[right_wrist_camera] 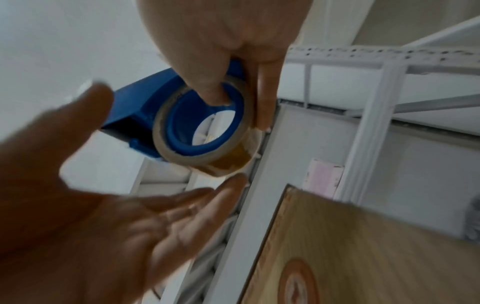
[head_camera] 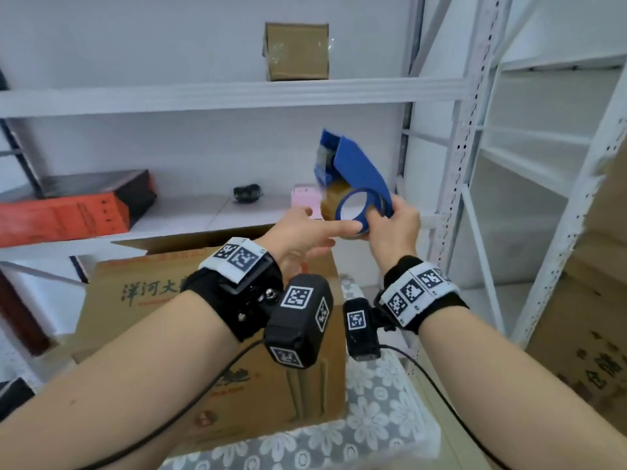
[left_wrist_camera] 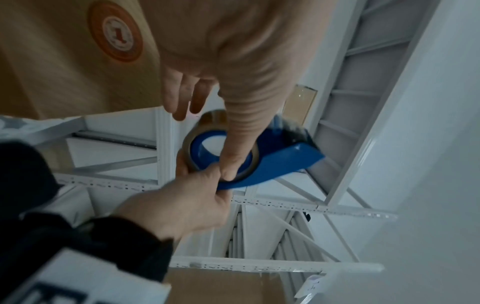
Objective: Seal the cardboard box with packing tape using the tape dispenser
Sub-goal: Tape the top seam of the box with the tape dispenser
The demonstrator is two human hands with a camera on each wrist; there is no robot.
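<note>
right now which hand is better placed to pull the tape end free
Left. The right hand already grips the blue plastic tape dispenser, while the open left hand reaches its brown tape roll.

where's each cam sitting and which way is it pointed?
Head: on the head, facing forward and down; both forearms, left hand, right hand gripping the blue tape dispenser.
Left wrist: looks along the left hand at the dispenser.
Right wrist: looks along the right hand at the tape roll.
All share the dispenser and the cardboard box.
</note>
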